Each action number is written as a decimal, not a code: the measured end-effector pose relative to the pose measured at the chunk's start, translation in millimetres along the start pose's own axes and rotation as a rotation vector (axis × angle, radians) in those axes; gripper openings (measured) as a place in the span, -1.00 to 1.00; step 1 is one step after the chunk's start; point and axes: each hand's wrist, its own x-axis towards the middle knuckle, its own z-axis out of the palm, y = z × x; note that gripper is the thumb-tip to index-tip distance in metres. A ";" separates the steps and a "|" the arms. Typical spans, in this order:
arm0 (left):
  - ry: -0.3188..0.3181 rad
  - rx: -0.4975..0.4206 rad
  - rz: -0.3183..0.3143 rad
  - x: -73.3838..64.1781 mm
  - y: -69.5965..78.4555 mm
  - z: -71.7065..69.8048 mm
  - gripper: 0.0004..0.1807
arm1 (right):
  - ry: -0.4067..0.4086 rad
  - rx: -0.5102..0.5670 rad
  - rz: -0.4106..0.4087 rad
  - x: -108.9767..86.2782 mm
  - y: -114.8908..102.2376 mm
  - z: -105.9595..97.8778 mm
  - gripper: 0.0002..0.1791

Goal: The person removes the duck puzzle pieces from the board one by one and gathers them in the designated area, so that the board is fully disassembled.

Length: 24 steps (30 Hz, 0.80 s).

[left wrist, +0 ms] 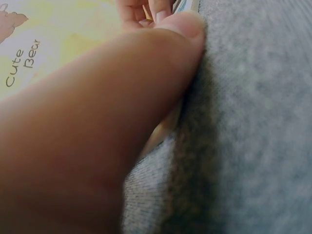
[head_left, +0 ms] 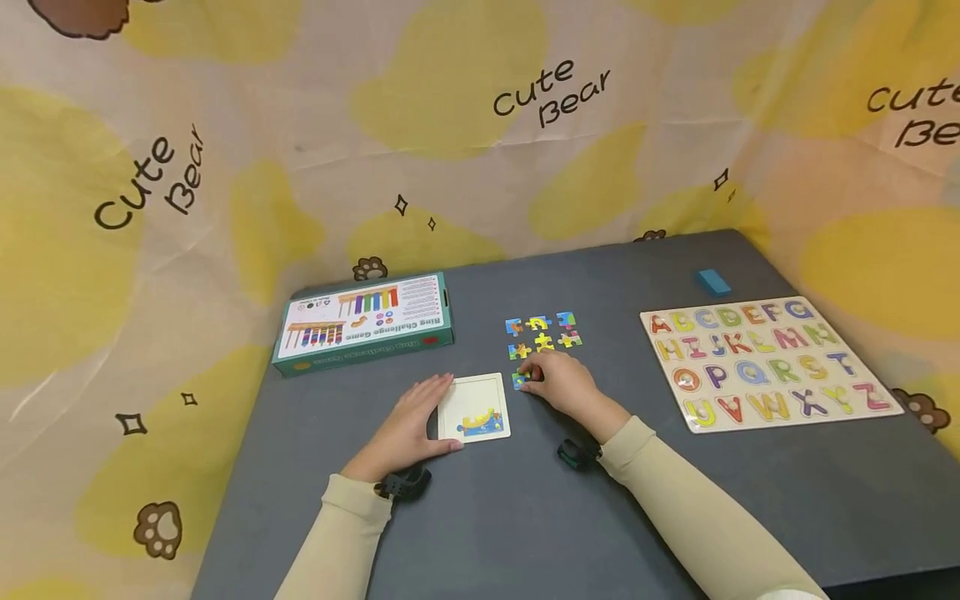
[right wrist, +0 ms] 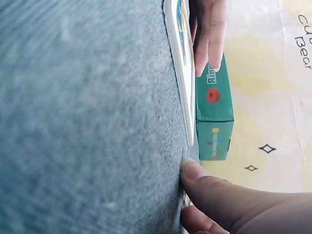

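Observation:
A white square puzzle tray [head_left: 471,387] lies on the grey table, with joined blue and yellow puzzle pieces [head_left: 480,422] along its bottom side. My left hand [head_left: 411,421] rests at the tray's left side, fingers extended along the edge and thumb by the bottom corner. Just right of the tray, my right hand [head_left: 558,383] pinches a blue and green puzzle piece [head_left: 519,381] low at the tabletop. The right thumb [right wrist: 195,170] shows against the piece's edge in the right wrist view. Beyond that hand, several loose puzzle pieces [head_left: 538,323] lie spread out in rows.
A green and white Ring Challenge Game box [head_left: 363,321] stands at the back left. On the right lies an alphabet board [head_left: 772,362] with coloured letters, and behind it a blue block [head_left: 712,282]. A printed cloth [head_left: 465,192] hangs behind the table.

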 end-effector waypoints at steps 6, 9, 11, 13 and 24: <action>-0.001 0.010 0.017 3.1 1.0 -1.6 0.18 | 0.053 -0.081 -0.124 -3.0 -20.2 2.9 -0.80; -0.016 0.013 0.004 2.5 1.3 -2.0 0.17 | -0.005 -0.054 -0.291 -9.6 -39.6 9.6 -0.80; -0.018 0.007 -0.002 2.0 1.4 -2.0 0.17 | -0.077 -0.049 -0.394 -13.9 -50.9 16.1 -0.75; -0.017 0.000 -0.005 1.7 1.6 -2.0 0.17 | -0.146 -0.065 -0.456 -17.6 -59.4 22.3 -0.68; -0.009 -0.003 -0.002 -0.6 3.3 -2.8 0.16 | -0.244 -0.020 -0.381 -14.5 -67.6 35.4 -0.62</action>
